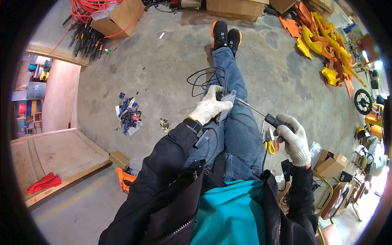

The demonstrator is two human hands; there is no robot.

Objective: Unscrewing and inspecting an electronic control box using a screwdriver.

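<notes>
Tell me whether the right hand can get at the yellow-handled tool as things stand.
Probably not straight away: the right hand appears close to the yellow-handled tool, but it grips a long-shafted tool that would likely need putting down first.

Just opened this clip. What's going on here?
The gloved left hand holds a grey plastic piece above the jeans. The gloved right hand grips a screwdriver, its shaft pointing at that piece; whether the tip touches is hard to tell. Yellow-handled scissors lie to the right, a pile of scraps to the left.
</notes>
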